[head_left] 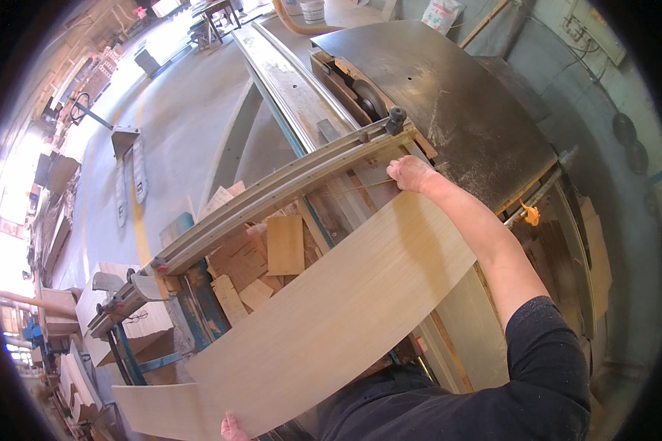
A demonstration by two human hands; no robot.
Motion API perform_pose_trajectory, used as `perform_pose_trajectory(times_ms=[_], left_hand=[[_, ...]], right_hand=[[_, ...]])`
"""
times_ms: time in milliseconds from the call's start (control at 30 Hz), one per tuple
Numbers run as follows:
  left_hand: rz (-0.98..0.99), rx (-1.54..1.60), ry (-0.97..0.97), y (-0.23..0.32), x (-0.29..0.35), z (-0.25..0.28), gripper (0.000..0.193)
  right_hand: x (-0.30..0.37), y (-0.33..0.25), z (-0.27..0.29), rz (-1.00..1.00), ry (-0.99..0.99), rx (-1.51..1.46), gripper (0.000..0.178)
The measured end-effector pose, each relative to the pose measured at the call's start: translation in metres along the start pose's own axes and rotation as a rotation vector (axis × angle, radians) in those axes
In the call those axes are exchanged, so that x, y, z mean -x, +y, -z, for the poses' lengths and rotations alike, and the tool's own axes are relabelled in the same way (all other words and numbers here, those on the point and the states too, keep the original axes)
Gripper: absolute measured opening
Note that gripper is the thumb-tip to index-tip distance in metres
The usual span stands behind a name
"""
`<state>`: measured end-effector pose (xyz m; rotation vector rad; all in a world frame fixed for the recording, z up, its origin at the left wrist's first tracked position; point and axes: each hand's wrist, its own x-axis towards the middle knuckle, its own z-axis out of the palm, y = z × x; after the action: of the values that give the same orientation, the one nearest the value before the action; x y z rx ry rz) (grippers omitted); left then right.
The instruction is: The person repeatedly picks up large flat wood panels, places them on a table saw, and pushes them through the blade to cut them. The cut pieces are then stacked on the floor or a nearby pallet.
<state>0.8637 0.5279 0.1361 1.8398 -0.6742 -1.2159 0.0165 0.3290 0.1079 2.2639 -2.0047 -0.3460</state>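
Note:
A long pale wooden board [331, 309] lies slantwise in front of me, across the near side of a sliding-table panel saw. My left hand [233, 428] grips its near left edge at the bottom of the view, with the fingers partly cut off. Beyond the board's far right end, my right hand [410, 174] is closed in a pinch on a thin pale strip [375, 182] that points left. Under the left end of the board, another pale board [154, 406] shows. Close to my right hand runs the saw's long metal fence [287, 176].
The saw's dark steel table [456, 95] stands at the far right, a round blade part [369, 97] in the slot beside it. Wood offcuts [285, 246] lie beneath the fence. Left are a pallet jack [129, 158] and stacked boards [136, 316]. An orange object [529, 214] hangs at right.

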Motion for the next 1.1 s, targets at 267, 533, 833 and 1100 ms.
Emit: perform_pose_trajectory(times_ms=[267,533,833,1100], left_hand=[[-0.078,-0.077,0.069,0.019,0.006,-0.019,0.023],[-0.132,0.015,-0.070,0.012,-0.020,-0.017,0.029],[-0.057,-0.055,-0.080,0.034,-0.061,-0.039,0.028],[-0.059,-0.039,-0.211,0.048,-0.123,-0.065,0.031]], right_hand=[[0.033,-0.014,0.118,0.065,0.427,-0.055,0.005],[0.026,-0.074,0.289,0.423,-0.202,-0.429,0.011],[0.027,-0.037,0.343,-0.002,1.226,-0.699,0.037],[0.213,-0.096,0.116,-0.296,-0.031,-0.489,0.114]])
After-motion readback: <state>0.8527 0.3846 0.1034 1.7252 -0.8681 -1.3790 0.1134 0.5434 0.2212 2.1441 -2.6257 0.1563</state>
